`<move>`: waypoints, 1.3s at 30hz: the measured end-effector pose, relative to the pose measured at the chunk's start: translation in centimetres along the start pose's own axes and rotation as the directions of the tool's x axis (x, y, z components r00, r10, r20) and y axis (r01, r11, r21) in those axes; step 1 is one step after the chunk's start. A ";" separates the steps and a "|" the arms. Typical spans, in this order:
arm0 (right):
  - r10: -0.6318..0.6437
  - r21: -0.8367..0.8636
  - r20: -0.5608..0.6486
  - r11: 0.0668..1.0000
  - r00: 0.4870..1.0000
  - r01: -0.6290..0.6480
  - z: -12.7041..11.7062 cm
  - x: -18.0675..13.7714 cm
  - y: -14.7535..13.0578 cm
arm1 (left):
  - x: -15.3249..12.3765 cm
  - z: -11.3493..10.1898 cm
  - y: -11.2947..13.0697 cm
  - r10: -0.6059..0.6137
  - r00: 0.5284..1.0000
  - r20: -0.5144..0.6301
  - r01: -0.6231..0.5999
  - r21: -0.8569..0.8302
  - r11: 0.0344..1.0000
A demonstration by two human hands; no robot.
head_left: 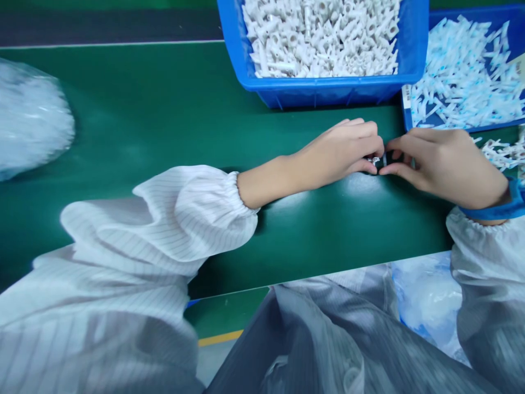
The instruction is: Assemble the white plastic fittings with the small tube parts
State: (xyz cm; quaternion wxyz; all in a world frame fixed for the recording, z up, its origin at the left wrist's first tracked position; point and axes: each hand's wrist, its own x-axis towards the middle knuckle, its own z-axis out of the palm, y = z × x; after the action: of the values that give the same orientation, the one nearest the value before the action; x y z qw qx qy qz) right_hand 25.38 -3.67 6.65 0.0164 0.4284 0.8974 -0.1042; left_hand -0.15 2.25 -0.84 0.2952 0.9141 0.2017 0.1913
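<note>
My left hand [346, 150] and my right hand [441, 161] meet fingertip to fingertip on the green table [164, 120]. Both are closed in a pinch on a small white plastic part [376, 161] held between them, mostly hidden by the fingers. Just beyond the hands stands a blue bin [328, 87] full of white plastic fittings [324, 35]. To its right a second blue bin [414, 117] holds pale bluish-white parts [463, 76]. My sleeves are white striped fabric, and a blue band [498, 210] circles my right wrist.
A clear plastic bag [30, 117] of white material lies at the far left of the table. A few loose white parts [504, 153] lie at the right edge. Another plastic bag [426, 298] rests on my lap below the table's near edge.
</note>
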 end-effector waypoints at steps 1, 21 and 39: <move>0.009 -0.042 0.022 0.999 1.000 -0.008 0.2 0.1 -0.3 | 0.0 0.0 0.0 -0.003 1.000 -0.003 0.003 -0.006 1.000; -0.045 0.280 -0.164 0.956 0.986 0.090 0.0 0.2 0.0 | -0.4 -0.4 1.4 -0.077 0.997 0.028 0.078 -0.025 0.997; -0.138 0.211 -0.267 0.957 0.954 0.198 -0.1 0.5 -0.2 | 0.4 -0.2 1.1 -0.117 0.993 0.014 0.117 -0.061 0.991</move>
State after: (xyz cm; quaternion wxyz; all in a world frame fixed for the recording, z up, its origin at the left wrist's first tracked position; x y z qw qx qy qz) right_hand 24.87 -3.39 6.67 -0.1565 0.3586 0.9070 -0.1560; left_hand 0.41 1.73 0.06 0.3350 0.8921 0.2473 0.1751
